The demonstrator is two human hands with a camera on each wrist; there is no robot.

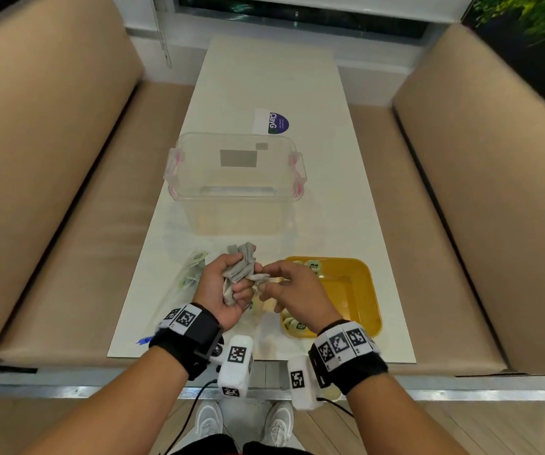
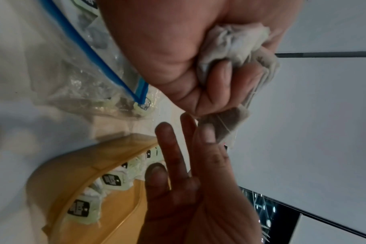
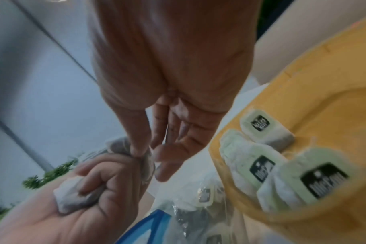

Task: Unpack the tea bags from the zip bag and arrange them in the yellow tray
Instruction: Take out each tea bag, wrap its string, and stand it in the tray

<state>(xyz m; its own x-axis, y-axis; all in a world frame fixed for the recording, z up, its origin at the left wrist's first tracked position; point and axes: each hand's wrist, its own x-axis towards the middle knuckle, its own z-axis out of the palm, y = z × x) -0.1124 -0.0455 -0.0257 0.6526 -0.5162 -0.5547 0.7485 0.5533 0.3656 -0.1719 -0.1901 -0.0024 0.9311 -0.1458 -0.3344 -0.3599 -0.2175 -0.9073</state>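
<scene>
Mid-unpack: separating one tea bag from a handful, tray partly filled.

Bench (image 1: 264, 93) runs away from me between two tan seats. On it, far to near: clear tub (image 1: 235, 172) with pink latches, nothing visible inside but a grey label patch; then the zip bag (image 1: 195, 274) on my left and the yellow tray (image 1: 359, 290) on my right, close together but not visibly touching.

Yellow tray: tea bags with green tags already along its near-left and far-left edges, centre bare. Three tagged ones show clearly in the right wrist view (image 3: 282, 173).

Zip bag: lies flat just under my left hand, blue zip track (image 2: 98, 56) visible. Several tea bags still inside. Can't count them through the crinkled plastic.

Left hand (image 1: 228, 287): fingers curled round a bunch of tea bags (image 1: 241, 261), held above the bench between bag and tray.

Right hand (image 1: 294, 290): thumb and forefinger pinching one tea bag (image 2: 221, 123) at the edge of that bunch; other fingers (image 2: 169, 148) straight and spread.

Next move, my read: pull that one free without dragging its string through the rest, carry it right, set it in the bare part of the tray beside the others. Risk: strings tangle and several come out together.
</scene>
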